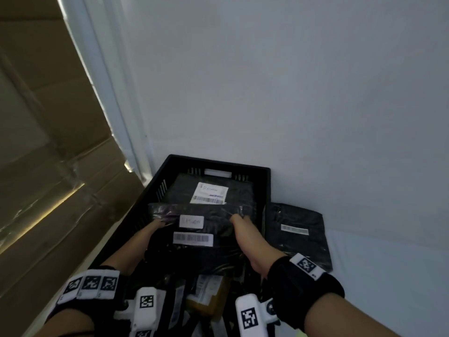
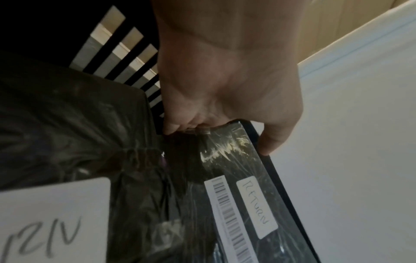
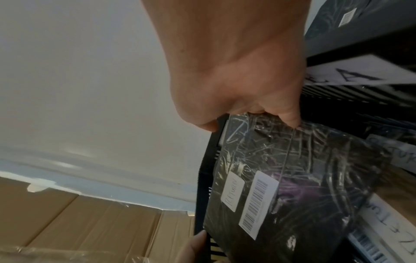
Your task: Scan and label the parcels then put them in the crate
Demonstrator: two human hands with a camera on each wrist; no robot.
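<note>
**Both hands held a labelled parcel over the crate**

A plain white wall (image 1: pixel 291 81) filled most of what I could see, with taped cardboard boxes (image 1: pixel 48 166) stacked off to the left. Below, against the wall, sat the black slatted crate (image 1: pixel 155 188), with one black parcel (image 1: pixel 240 190) already lying flat inside it, white label up. Beside the crate on the right, another dark parcel (image 1: pixel 298 229) lay on the pale counter (image 1: pixel 388 263), just touching the crate's side as far as I could tell.

Over the crate's near half the person held a third parcel (image 1: pixel 194 229), black and wrapped in crinkly plastic (it carried a barcode sticker (image 1: pixel 193 239) and a small handwritten label (image 1: pixel 191 221)). The left hand (image 1: pixel 148 233) gripped its left edge, fingers (image 2: pixel 173 127) curled under and thumb on the other face. The right hand (image 1: pixel 247 239) clasped the right edge the same way, fingers (image 3: pixel 290 115) pinching the plastic.
</note>
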